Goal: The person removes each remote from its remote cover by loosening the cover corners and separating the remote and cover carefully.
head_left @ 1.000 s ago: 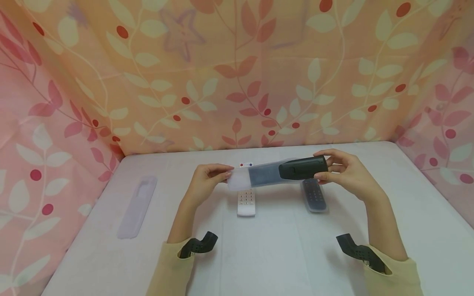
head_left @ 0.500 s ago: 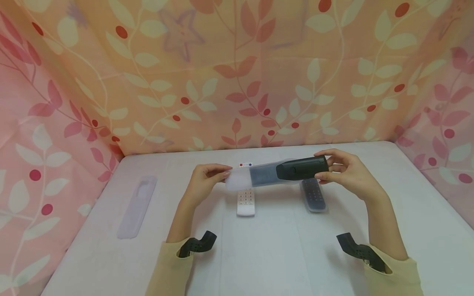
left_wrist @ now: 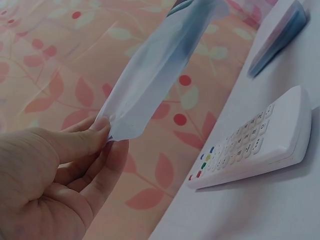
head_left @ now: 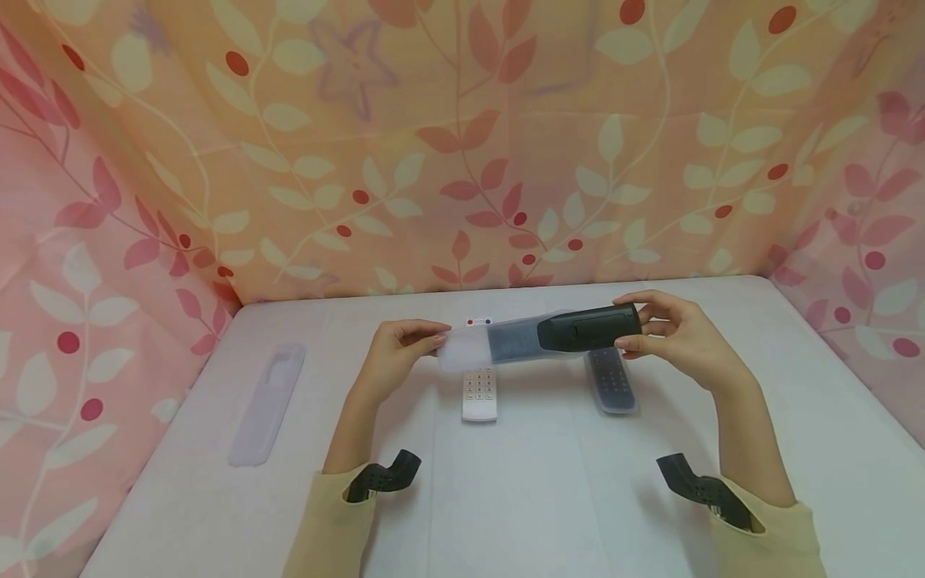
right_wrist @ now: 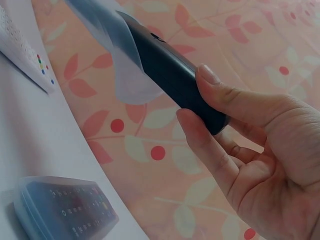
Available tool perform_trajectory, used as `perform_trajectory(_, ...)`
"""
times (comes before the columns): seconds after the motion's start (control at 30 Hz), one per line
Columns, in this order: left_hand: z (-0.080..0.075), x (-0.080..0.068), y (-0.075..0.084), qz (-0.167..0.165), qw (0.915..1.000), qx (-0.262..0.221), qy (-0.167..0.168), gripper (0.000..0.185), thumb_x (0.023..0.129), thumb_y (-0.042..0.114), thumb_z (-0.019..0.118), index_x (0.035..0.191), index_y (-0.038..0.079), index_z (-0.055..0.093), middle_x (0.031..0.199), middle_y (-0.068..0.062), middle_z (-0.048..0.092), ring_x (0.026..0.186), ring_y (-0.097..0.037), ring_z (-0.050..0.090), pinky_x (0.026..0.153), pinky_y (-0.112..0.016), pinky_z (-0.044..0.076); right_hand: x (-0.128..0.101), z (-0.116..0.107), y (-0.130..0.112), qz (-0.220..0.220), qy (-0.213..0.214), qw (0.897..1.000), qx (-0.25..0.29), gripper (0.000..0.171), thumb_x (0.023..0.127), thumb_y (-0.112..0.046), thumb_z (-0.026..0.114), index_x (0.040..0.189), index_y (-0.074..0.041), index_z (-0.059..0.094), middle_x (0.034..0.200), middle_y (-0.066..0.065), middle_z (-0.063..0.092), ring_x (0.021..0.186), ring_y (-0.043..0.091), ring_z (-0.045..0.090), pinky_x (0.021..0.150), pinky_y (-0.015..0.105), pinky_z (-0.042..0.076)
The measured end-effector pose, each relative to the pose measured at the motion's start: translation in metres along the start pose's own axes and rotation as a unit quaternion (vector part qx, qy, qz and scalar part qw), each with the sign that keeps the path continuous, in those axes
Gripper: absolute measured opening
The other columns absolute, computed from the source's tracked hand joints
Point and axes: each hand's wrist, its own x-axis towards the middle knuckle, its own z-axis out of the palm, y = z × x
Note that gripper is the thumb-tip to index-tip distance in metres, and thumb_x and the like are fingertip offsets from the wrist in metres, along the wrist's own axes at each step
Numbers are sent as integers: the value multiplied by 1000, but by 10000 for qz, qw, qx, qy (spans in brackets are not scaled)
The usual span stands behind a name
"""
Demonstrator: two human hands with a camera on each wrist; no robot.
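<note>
My right hand (head_left: 668, 333) grips one end of a black remote control (head_left: 592, 329), thumb and fingers on opposite sides. The rest of the remote lies inside a translucent soft sleeve (head_left: 462, 349), where it shows as a bluish shape. With thumb and fingertips my left hand (head_left: 401, 353) pinches the sleeve's far left end, a part with no remote in it. In the left wrist view the sleeve (left_wrist: 150, 85) slants up from the fingertips. The right wrist view shows the black remote (right_wrist: 172, 72) coming out of the sleeve's flared mouth. Both are held above the table.
Below them on the white table (head_left: 520, 506) lie a white remote (head_left: 480, 397) and, to the right, a dark remote in a clear cover (head_left: 613, 381). A flat translucent cover (head_left: 267, 405) lies at the left. Patterned cloth (head_left: 506, 160) hangs behind.
My left hand and the sleeve have shifted slightly left. A little more of the black remote shows outside the sleeve. The right hand has barely moved.
</note>
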Motion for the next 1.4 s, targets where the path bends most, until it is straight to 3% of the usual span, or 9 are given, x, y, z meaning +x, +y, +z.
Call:
perform_trajectory(0.23,-1,-1,1,-19,10000,33,-59,21,97,-3,72,117,-7,77,117,-22,76,89,-14,70,82,-20,61,0,0,0,110,19,9999,-101,57,91,-5,82,142,-2,57,97,14,62,89,12,76,78,28,64)
perform_trajectory(0.63,-5,-2,0,31,10000,29,27,22,97,-3,72,117,-7,76,116,-23,76,86,-12,70,81,-20,61,-3,-3,1,-115,100,9997,179,47,91,-2,82,133,-10,63,91,8,66,86,14,78,76,30,65)
perform_trajectory(0.93,-9,-3,0,74,9999,76,103,22,97,-2,72,117,-8,76,115,-23,75,85,-13,69,80,-19,60,-3,-4,1,-152,151,9997,87,51,91,-1,81,137,-2,59,92,7,65,87,14,78,76,29,65)
perform_trajectory(1.4,-12,-3,-1,142,9998,60,142,22,97,-3,72,117,-9,76,115,-24,75,84,-8,69,80,-19,60,-6,-8,2,-89,233,9997,-45,49,92,-3,81,136,-7,60,94,6,64,89,10,77,77,26,64)
